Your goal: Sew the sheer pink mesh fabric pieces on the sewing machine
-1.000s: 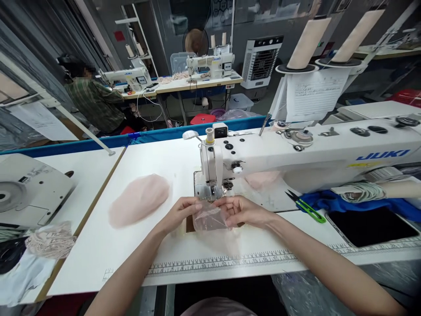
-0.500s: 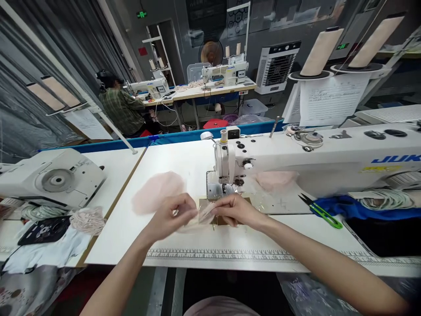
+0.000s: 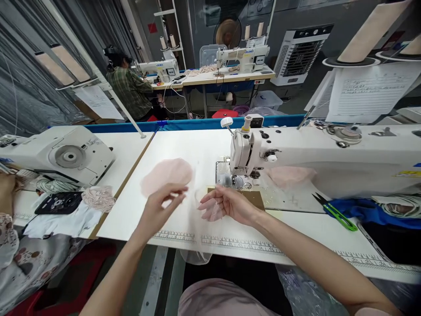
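Note:
My left hand (image 3: 165, 207) is over the white table, thumb and index finger curved with a gap between them and no cloth visible in it. Sheer pale fabric (image 3: 215, 211) lies across the fingers of my right hand (image 3: 235, 205), which holds it in front of the needle area. The see-through cloth hangs down past the table's front edge. Behind my left hand lies a flat pale-pink fabric piece (image 3: 169, 173). A sewing machine (image 3: 245, 151) stands just beyond my right hand, with a brown board (image 3: 253, 199) by its needle plate.
Green-handled thread snips (image 3: 338, 215) lie at the right near blue cloth (image 3: 350, 210). More pink fabric (image 3: 291, 174) rests under the machine arm. A printed ruler (image 3: 237, 243) runs along the front edge. At left are another machine (image 3: 74, 153) and a co-worker's arm (image 3: 6, 186).
My hands have come apart, the left one letting go of the sheer fabric. The cloth now hangs from my right hand over the table edge. The camera view has shifted.

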A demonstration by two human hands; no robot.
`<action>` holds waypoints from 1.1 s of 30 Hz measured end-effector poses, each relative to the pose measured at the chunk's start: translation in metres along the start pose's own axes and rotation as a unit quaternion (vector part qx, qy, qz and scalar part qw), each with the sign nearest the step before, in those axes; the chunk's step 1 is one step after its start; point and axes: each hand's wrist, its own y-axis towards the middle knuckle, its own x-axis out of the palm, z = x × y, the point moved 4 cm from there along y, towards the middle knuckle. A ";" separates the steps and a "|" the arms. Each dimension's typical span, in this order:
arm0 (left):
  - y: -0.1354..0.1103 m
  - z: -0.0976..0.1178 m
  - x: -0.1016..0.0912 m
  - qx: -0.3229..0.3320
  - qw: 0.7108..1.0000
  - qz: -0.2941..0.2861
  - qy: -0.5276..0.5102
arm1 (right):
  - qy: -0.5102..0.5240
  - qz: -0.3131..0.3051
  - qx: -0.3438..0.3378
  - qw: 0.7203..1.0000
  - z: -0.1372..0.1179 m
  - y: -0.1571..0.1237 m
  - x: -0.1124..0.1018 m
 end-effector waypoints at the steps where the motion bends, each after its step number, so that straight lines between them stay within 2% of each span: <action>1: 0.013 -0.005 0.001 -0.001 0.999 -0.027 -0.019 | -0.002 0.000 0.002 1.000 -0.001 0.002 0.002; 4: 0.045 -0.013 0.018 -0.009 0.984 -0.164 -0.071 | -0.018 -0.001 0.009 1.000 -0.004 0.007 0.007; 6: 0.056 -0.016 0.028 -0.016 0.964 -0.249 -0.087 | -0.036 -0.003 0.013 0.999 -0.007 0.007 0.008; 8: 0.056 -0.023 0.031 -0.035 0.942 -0.320 -0.092 | -0.052 -0.009 0.014 0.998 -0.009 0.005 0.008; 11: 0.038 -0.045 0.021 -0.106 0.907 -0.396 -0.101 | -0.086 -0.004 0.000 0.996 -0.011 -0.001 0.007; 12: 0.029 -0.053 0.014 -0.129 0.904 -0.393 -0.111 | -0.104 0.001 -0.004 0.995 -0.010 -0.003 0.007; 13: 0.021 -0.061 0.006 -0.141 0.911 -0.367 -0.128 | -0.125 0.005 -0.005 0.992 -0.009 -0.004 0.007; 17: -0.005 -0.079 -0.029 -0.132 0.938 -0.262 -0.182 | -0.174 -0.004 -0.012 0.985 -0.005 0.009 0.017; 20: 0.008 -0.082 -0.062 -0.131 0.967 -0.116 -0.185 | -0.193 -0.006 -0.068 0.979 -0.014 0.039 0.022; 22: 0.034 -0.082 -0.085 -0.128 0.987 -0.011 -0.099 | -0.201 0.013 -0.113 0.973 -0.023 0.067 0.017; 23: 0.050 -0.082 -0.092 -0.119 0.992 0.004 -0.035 | -0.202 0.023 -0.130 0.970 -0.027 0.081 0.013; 25: 0.084 -0.085 -0.099 -0.114 0.993 -0.009 0.005 | -0.201 0.045 -0.147 0.967 -0.029 0.107 0.001; 28: 0.126 -0.102 -0.096 -0.112 0.991 -0.050 0.062 | -0.219 0.061 -0.112 0.967 -0.022 0.135 -0.016; 30: 0.141 -0.118 -0.090 -0.115 0.985 -0.062 0.111 | -0.241 0.070 -0.079 0.965 -0.014 0.144 -0.024; 33: 0.145 -0.136 -0.082 -0.110 0.973 -0.046 0.195 | -0.262 0.077 -0.059 0.960 -0.008 0.148 -0.031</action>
